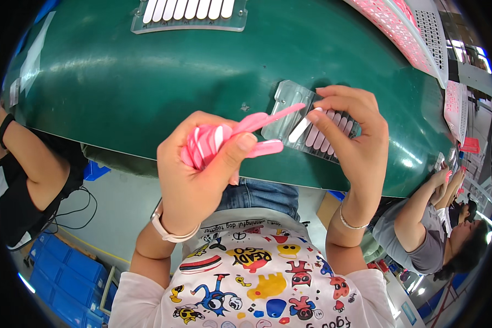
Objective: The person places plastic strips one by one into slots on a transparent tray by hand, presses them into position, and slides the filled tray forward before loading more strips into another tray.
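Observation:
My left hand is closed around a bunch of slim, rounded pink pieces, some with white faces. Two of these pink pieces stick out past the fingers toward the right. Over at the right, my right hand pinches the upper end of a white round-ended strip between thumb and fingers. That strip lies over a clear plastic tray, beside a row of several pale pink strips. My right fingers and palm hide part of the tray.
Another clear tray with several white strips lies at the far side of the green table. Pink-and-white baskets stand far right. A co-worker's arm is at left, another person at right. Blue boxes sit lower left.

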